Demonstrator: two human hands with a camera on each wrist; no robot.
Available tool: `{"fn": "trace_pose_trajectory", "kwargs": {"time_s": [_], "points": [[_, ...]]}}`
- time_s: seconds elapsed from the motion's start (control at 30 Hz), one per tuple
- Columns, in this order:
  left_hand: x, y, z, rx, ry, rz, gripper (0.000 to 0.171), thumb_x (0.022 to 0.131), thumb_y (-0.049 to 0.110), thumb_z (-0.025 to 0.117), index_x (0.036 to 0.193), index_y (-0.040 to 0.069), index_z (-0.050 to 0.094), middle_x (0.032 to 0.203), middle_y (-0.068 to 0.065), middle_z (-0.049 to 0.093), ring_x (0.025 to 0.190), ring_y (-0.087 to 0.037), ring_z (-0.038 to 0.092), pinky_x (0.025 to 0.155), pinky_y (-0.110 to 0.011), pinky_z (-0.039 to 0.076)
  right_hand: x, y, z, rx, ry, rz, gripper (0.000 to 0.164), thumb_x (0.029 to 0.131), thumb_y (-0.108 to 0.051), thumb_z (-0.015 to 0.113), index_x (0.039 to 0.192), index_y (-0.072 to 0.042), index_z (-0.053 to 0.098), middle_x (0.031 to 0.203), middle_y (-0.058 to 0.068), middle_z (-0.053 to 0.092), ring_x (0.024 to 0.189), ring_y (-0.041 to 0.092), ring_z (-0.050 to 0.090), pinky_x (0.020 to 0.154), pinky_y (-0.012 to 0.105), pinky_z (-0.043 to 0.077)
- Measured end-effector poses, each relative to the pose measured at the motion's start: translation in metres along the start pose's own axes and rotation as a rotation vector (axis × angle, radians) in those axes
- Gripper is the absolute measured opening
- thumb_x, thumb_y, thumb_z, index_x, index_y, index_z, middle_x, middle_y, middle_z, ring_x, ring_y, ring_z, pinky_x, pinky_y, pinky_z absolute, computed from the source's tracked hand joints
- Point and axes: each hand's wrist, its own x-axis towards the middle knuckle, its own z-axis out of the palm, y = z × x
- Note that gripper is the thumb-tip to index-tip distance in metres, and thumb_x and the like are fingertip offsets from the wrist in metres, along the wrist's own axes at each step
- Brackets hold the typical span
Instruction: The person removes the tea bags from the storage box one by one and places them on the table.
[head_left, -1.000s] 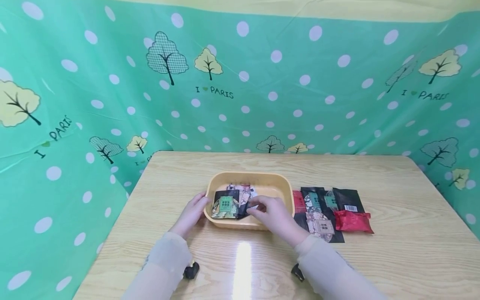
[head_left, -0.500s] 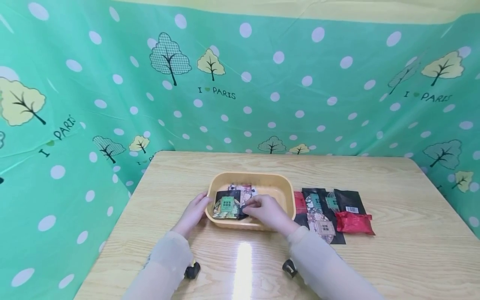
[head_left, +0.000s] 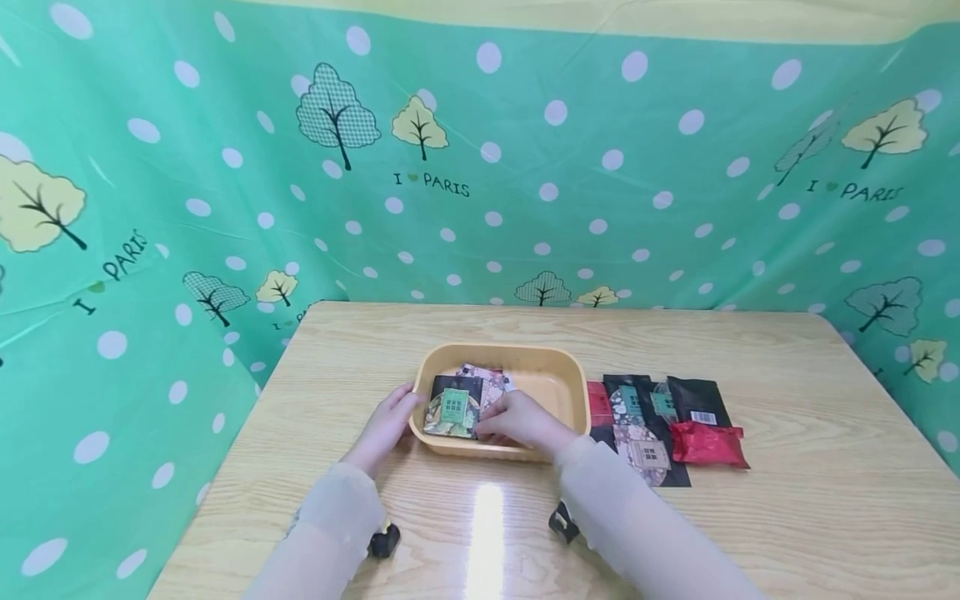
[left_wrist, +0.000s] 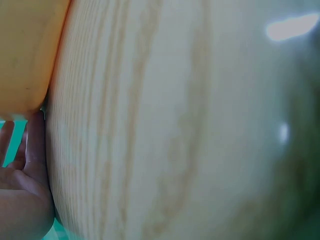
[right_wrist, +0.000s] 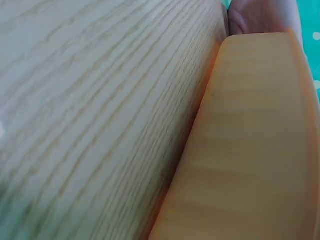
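Green-labelled packet (head_left: 453,405), one, in one tray (head_left: 552,387); right fingers (head_left: 495,427) bent against it, grip unclear; left fingers (left_wrist: 35,145) straight against tray.

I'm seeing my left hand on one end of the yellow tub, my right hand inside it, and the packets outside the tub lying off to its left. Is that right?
Not quite: the packets outside lie to the right of the yellow tub, as the head view shows. Your left hand is on one end and your right hand is inside.
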Motion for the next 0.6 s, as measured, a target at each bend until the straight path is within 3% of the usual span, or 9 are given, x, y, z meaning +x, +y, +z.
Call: {"fn": "trace_pose_trajectory", "kwargs": {"time_s": [0.3, 0.6], "points": [[-0.0033, -0.0017, 0.0023, 0.017, 0.000, 0.017, 0.065, 0.099, 0.038, 0.048, 0.154, 0.008, 0.032, 0.151, -0.022, 0.044, 0.132, -0.035, 0.052, 0.117, -0.048, 0.037, 0.0052, 0.0020, 0.0031, 0.008, 0.003, 0.066, 0.014, 0.090, -0.010, 0.069, 0.093, 0.003, 0.073, 0.078, 0.008, 0.073, 0.065, 0.011, 0.064, 0.063, 0.024, 0.058], [-0.0028, -0.0004, 0.0013, 0.023, 0.016, 0.010, 0.064, 0.099, 0.040, 0.047, 0.154, 0.011, 0.034, 0.152, -0.020, 0.045, 0.135, -0.036, 0.050, 0.120, -0.050, 0.032, 0.0104, 0.0031, 0.0041, 0.027, -0.014, 0.038, 0.013, 0.088, -0.009, 0.071, 0.087, 0.003, 0.072, 0.075, 0.011, 0.074, 0.061, 0.009, 0.063, 0.062, 0.023, 0.058]]}}
